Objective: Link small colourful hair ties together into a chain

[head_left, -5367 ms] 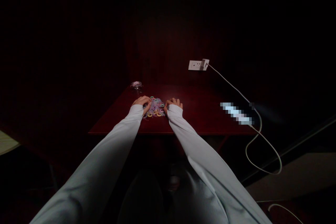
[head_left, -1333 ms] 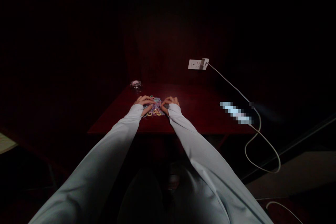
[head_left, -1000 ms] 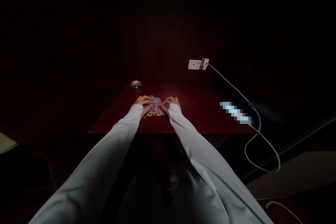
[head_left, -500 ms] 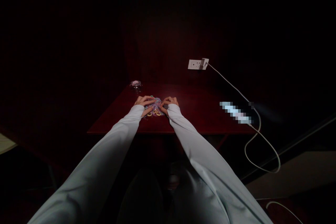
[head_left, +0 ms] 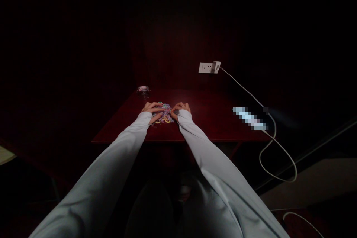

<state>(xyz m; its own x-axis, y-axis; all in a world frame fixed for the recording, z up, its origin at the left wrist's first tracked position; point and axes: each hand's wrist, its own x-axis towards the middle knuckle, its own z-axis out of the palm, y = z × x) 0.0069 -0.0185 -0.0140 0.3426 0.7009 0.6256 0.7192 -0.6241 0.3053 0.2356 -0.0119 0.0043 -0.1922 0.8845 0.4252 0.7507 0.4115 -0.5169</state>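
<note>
A loose pile of small coloured bands (head_left: 166, 115), mostly purple with some teal and yellow rings, lies on the dark red table between my hands. My left hand (head_left: 152, 108) rests at the pile's left side, its fingers stretched over the bands and the thumb apart below. On the right edge of the pile is my right hand (head_left: 181, 108), with bent fingers drawn together against the thumb. Whatever those fingertips hold is too small to make out.
A clear round container (head_left: 143, 90) with something pink on top stands at the table's back left. A white charger sits in the wall socket (head_left: 206, 68); its cable (head_left: 248, 91) runs to a blurred-out, lit device (head_left: 249, 119) on the right. The table (head_left: 212, 130) has its front edge close to my forearms.
The whole view has shifted very slightly. My hands stay at the pile, in nearly the same pose, with only tiny finger movement.
</note>
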